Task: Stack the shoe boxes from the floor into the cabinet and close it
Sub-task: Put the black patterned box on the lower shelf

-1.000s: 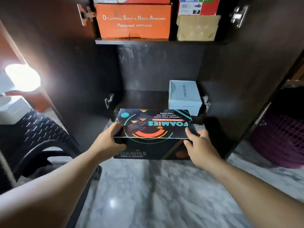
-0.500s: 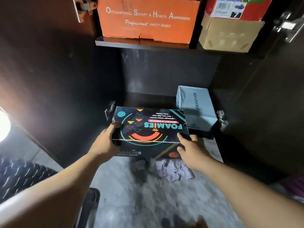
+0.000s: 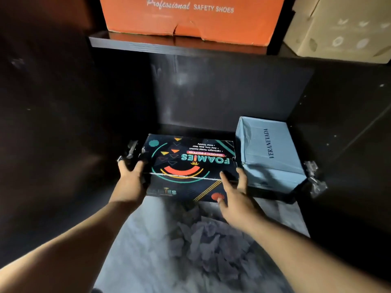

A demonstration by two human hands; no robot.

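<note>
Head view, single entry.

Item 1: a black shoe box (image 3: 188, 163) printed "FOAMIES" is recorded at the front edge of the cabinet's bottom compartment (image 3: 211, 127). Whether it is fully rested on the compartment floor cannot be told; its front face is seen overhanging or level with the front edge.

Item 2: the left hand (image 3: 132, 178) is noted closed around the box's left front corner, thumb over the lid. The right hand (image 3: 234, 193) is noted at the right front corner, fingers spread and laid against the lid edge and front face, more a push than a full grip.

Item 3: a pale blue box (image 3: 268, 153) marked "VERANEVADA" is listed in the same compartment, just beside the black box on its right, apparently touching it.

Item 4: on the upper shelf (image 3: 135, 44) an orange safety-shoe box (image 3: 190, 17) and a beige box (image 3: 342, 28) are logged side by side.

Item 5: pale marbled floor (image 3: 148, 240) is seen below the arms; a greyish crumpled patch is blurred and not identified.

Status, as judged: at least three boxes are already stowed and a fourth is being placed. Seating this box is judged outstanding, as is closing the cabinet. Further boxes on the floor are not shown, so the remaining count cannot be given.
</note>
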